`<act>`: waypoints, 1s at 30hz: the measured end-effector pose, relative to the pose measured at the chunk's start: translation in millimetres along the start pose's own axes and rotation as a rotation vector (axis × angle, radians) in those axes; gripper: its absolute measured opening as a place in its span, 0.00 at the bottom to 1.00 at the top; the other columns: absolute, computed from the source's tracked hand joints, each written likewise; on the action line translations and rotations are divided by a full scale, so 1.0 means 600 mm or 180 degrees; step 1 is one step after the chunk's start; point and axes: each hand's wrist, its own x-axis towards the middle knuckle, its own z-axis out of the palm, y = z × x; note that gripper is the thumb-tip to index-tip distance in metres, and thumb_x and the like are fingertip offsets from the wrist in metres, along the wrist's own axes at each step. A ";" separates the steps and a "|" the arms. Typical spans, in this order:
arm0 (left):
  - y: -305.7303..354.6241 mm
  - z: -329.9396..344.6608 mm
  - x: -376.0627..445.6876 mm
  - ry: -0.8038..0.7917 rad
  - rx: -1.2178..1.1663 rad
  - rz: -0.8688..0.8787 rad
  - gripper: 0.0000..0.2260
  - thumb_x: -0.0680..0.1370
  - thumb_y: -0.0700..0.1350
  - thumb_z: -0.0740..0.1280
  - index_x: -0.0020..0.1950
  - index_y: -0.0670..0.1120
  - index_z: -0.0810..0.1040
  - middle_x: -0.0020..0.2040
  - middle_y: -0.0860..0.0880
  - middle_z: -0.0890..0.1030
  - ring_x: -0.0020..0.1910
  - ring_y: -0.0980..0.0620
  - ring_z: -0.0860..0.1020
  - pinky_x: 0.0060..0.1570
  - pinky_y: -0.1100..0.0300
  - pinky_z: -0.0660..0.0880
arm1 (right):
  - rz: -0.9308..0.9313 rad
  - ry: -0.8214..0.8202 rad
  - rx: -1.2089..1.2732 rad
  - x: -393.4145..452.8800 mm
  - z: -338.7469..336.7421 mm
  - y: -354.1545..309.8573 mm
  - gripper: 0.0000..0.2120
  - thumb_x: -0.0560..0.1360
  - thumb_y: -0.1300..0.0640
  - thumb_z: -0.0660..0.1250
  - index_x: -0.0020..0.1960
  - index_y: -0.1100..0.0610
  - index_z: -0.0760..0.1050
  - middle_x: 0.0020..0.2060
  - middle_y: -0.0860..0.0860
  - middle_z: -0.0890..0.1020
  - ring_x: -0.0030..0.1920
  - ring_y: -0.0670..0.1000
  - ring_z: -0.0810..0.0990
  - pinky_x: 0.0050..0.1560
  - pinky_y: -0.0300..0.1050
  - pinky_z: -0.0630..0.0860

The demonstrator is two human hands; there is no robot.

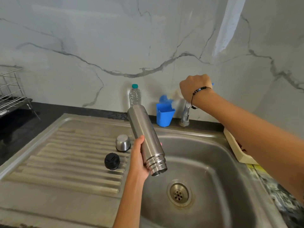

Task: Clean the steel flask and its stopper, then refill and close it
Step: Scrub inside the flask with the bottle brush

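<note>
Two bare forearms reach forward over a steel sink (213,145). On the left, the left hand (139,160) holds the steel flask (146,139) above the sink bowl, near its left edge. Its grip is wrapped round the lower body of the flask, thumb lying along the near side, fingers hidden behind. The flask is tilted, with its open, ridged mouth pointing down toward the camera and its closed base pointing up toward the wall. Below and to the right of this grip, the round drain (179,193) sits in the bottom of the bowl.

Just left of this grip, on the ribbed draining board (65,162), a black stopper (112,161) rests. Beyond it stands a small steel cup lid (123,143), turned upside down on its rim.

Farther back and to the right, the right hand (195,87), wearing a dark beaded bracelet (198,92) at the wrist, is raised near the wall. Its grip is curled closed round a blue-handled item (212,84), only the tip of which shows past the fist. What looks like a blurred blue and white brush head (167,100) shows left of and below the fist. Just under this grip stands the chrome tap (185,112), and to its left a blue plastic holder (164,116) sits on the dark surface (49,111) at the back of the sink. Left of the holder, a clear water bottle (134,96) with a teal cap stands against the marble wall. A wire dish rack (11,89) sits far to the left.
</note>
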 end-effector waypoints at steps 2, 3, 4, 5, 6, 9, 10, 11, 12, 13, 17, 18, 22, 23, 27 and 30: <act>-0.001 -0.003 0.003 -0.0031 -0.0023 0.0027 0.27 0.69 0.52 0.70 0.64 0.42 0.72 0.49 0.35 0.81 0.44 0.40 0.81 0.44 0.49 0.79 | 0.0021 0.0069 -0.0040 -0.017 -0.002 0.004 0.11 0.76 0.68 0.55 0.36 0.59 0.66 0.30 0.52 0.67 0.36 0.53 0.71 0.41 0.44 0.66; -0.001 -0.004 0.002 -0.0053 -0.0022 0.0046 0.26 0.69 0.52 0.69 0.63 0.42 0.72 0.47 0.36 0.82 0.45 0.40 0.81 0.45 0.49 0.79 | 0.0023 0.0070 -0.0059 -0.024 -0.002 0.003 0.10 0.76 0.67 0.55 0.37 0.58 0.66 0.30 0.51 0.67 0.37 0.53 0.71 0.41 0.44 0.66; -0.001 -0.006 0.003 -0.0063 -0.0020 0.0060 0.25 0.69 0.51 0.69 0.63 0.42 0.72 0.46 0.37 0.82 0.45 0.40 0.81 0.47 0.48 0.78 | 0.0011 0.0060 -0.0057 -0.030 -0.001 0.001 0.10 0.76 0.67 0.56 0.39 0.58 0.68 0.30 0.51 0.68 0.37 0.53 0.71 0.41 0.44 0.66; 0.000 -0.008 0.004 -0.0089 -0.0047 0.0059 0.26 0.70 0.51 0.69 0.64 0.41 0.71 0.46 0.37 0.83 0.45 0.40 0.81 0.48 0.48 0.77 | 0.0003 0.0072 -0.0010 -0.037 -0.002 -0.002 0.09 0.76 0.67 0.56 0.40 0.58 0.70 0.31 0.51 0.69 0.37 0.53 0.73 0.40 0.44 0.66; 0.001 -0.011 0.004 -0.0117 -0.0080 0.0035 0.26 0.70 0.51 0.69 0.65 0.41 0.71 0.47 0.37 0.82 0.46 0.39 0.81 0.48 0.48 0.77 | 0.0018 0.0096 0.0073 -0.046 -0.004 -0.002 0.09 0.77 0.66 0.56 0.43 0.58 0.72 0.33 0.51 0.71 0.40 0.54 0.75 0.41 0.44 0.66; 0.006 -0.016 -0.002 -0.0219 -0.0175 -0.0037 0.27 0.71 0.50 0.68 0.67 0.40 0.70 0.52 0.36 0.81 0.46 0.38 0.81 0.46 0.48 0.79 | 0.0221 0.0065 0.0520 -0.087 -0.010 0.007 0.11 0.77 0.65 0.55 0.52 0.59 0.74 0.44 0.54 0.78 0.49 0.58 0.79 0.41 0.45 0.66; 0.009 -0.021 -0.003 -0.0238 -0.0205 -0.0048 0.27 0.71 0.51 0.67 0.67 0.40 0.70 0.53 0.36 0.80 0.46 0.37 0.81 0.46 0.48 0.79 | 0.0343 0.0045 0.0739 -0.108 -0.006 0.009 0.12 0.77 0.65 0.54 0.55 0.58 0.73 0.47 0.55 0.79 0.49 0.59 0.79 0.41 0.45 0.66; 0.012 -0.027 -0.003 -0.0254 -0.0230 -0.0054 0.28 0.72 0.52 0.67 0.68 0.39 0.70 0.54 0.36 0.80 0.46 0.38 0.81 0.46 0.48 0.79 | 0.0494 0.0063 0.0988 -0.133 0.007 0.010 0.12 0.77 0.63 0.54 0.56 0.57 0.72 0.48 0.56 0.79 0.48 0.59 0.79 0.41 0.45 0.66; 0.015 -0.031 -0.003 -0.0248 -0.0219 -0.0075 0.29 0.71 0.54 0.68 0.68 0.39 0.70 0.54 0.35 0.80 0.45 0.39 0.81 0.46 0.48 0.79 | 0.0682 0.0078 0.1318 -0.161 0.024 0.007 0.10 0.77 0.62 0.55 0.55 0.56 0.72 0.46 0.57 0.79 0.46 0.60 0.78 0.40 0.45 0.66; 0.018 -0.036 -0.004 -0.0223 -0.0199 -0.0081 0.32 0.70 0.56 0.70 0.68 0.39 0.70 0.53 0.35 0.80 0.44 0.39 0.81 0.45 0.49 0.79 | 0.0893 0.0044 0.1745 -0.185 0.046 -0.002 0.08 0.78 0.60 0.55 0.52 0.56 0.72 0.43 0.58 0.78 0.43 0.61 0.76 0.40 0.45 0.66; 0.016 -0.044 -0.008 -0.0219 -0.0097 -0.0092 0.34 0.66 0.56 0.74 0.64 0.37 0.73 0.49 0.36 0.81 0.41 0.40 0.82 0.42 0.50 0.80 | 0.1252 -0.0643 0.3939 -0.250 0.155 -0.062 0.11 0.79 0.59 0.57 0.38 0.58 0.72 0.31 0.52 0.78 0.33 0.55 0.73 0.34 0.44 0.66; 0.014 -0.044 -0.011 -0.0221 -0.0108 -0.0077 0.31 0.69 0.54 0.71 0.64 0.35 0.73 0.49 0.36 0.81 0.42 0.40 0.82 0.43 0.50 0.80 | 0.1292 -0.0761 0.4364 -0.264 0.174 -0.078 0.12 0.78 0.59 0.58 0.38 0.59 0.73 0.28 0.50 0.77 0.30 0.52 0.73 0.32 0.44 0.66; 0.009 -0.053 -0.008 -0.0447 -0.0232 -0.0029 0.36 0.66 0.52 0.73 0.67 0.33 0.70 0.58 0.34 0.76 0.49 0.39 0.80 0.46 0.49 0.79 | 0.1369 -0.0381 0.5163 -0.300 0.214 -0.103 0.09 0.77 0.60 0.60 0.38 0.56 0.74 0.24 0.49 0.72 0.24 0.43 0.67 0.30 0.39 0.65; 0.009 -0.057 -0.009 -0.0480 -0.0205 -0.0030 0.34 0.68 0.54 0.72 0.66 0.33 0.73 0.57 0.34 0.76 0.48 0.40 0.80 0.45 0.50 0.79 | 0.1353 -0.0251 0.5363 -0.302 0.219 -0.100 0.09 0.77 0.61 0.60 0.40 0.55 0.75 0.24 0.49 0.71 0.24 0.41 0.67 0.30 0.37 0.65; 0.016 -0.063 -0.007 -0.0320 0.0102 -0.0194 0.25 0.71 0.59 0.66 0.51 0.37 0.84 0.46 0.36 0.80 0.38 0.42 0.81 0.37 0.53 0.80 | 0.0766 -0.0012 0.5436 -0.293 0.232 -0.087 0.11 0.79 0.58 0.59 0.51 0.47 0.78 0.27 0.46 0.72 0.29 0.42 0.67 0.34 0.34 0.67; 0.023 -0.063 -0.006 -0.0206 0.0118 -0.0188 0.29 0.74 0.58 0.64 0.63 0.34 0.75 0.48 0.34 0.79 0.38 0.41 0.81 0.35 0.53 0.81 | 0.0422 0.0121 0.4799 -0.282 0.239 -0.085 0.14 0.78 0.61 0.60 0.57 0.44 0.75 0.32 0.39 0.78 0.33 0.42 0.74 0.39 0.38 0.73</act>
